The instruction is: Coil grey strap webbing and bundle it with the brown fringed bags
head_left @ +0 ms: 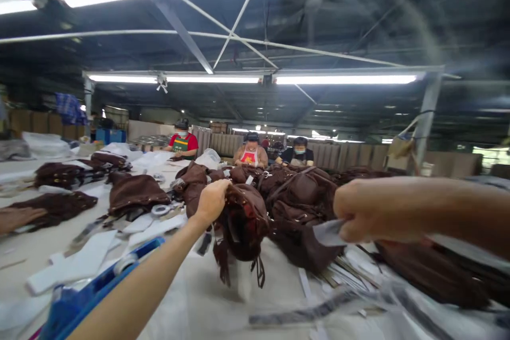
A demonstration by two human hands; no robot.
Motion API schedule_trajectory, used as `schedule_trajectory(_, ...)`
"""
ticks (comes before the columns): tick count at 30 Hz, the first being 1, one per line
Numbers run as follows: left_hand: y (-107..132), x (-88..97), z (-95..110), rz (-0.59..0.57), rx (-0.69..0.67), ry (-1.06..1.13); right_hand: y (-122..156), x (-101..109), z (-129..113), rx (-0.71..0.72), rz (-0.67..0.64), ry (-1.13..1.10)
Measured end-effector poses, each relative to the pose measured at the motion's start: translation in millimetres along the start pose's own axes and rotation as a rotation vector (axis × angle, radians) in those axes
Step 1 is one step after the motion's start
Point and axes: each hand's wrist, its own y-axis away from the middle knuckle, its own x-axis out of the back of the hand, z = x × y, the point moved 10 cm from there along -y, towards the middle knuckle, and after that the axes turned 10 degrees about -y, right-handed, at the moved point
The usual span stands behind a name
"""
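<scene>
One brown bag (255, 204) in left hand (213, 201), blurred sheet (327, 232), perhaps plastic, in right hand (354, 210)

Right fingers (350, 229) blurred; pale piece (327, 233) they hold smeared, perhaps plastic.

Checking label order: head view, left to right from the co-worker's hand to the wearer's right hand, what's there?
Co-worker's hand → blue tool → left hand → held brown bag → pale sheet → right hand.
</scene>
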Motion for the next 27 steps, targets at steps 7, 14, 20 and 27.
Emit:
schedule_trajectory(7,76.4,-53.8,25.5,-0.258,-0.082,-0.024,56.8,-116.3,18.2,-0.226,-0.247,0.216)
schedule_trajectory(14,103.8,5.7,167.3,-0.484,-0.593,0.518,53.8,-138.8,-2.7,-0.272,-0.335,0.28)
schedule_trajectory(20,86.8,-18.9,173.7,-0.363,-0.611,0.173,57.7,-131.5,15.2,-0.359,-0.397,-0.103)
schedule_trajectory(27,76.9,-46.0,103.1,-0.332,-0.497,0.073,96.0,-77.8,13.5,-0.481,-0.438,-0.307)
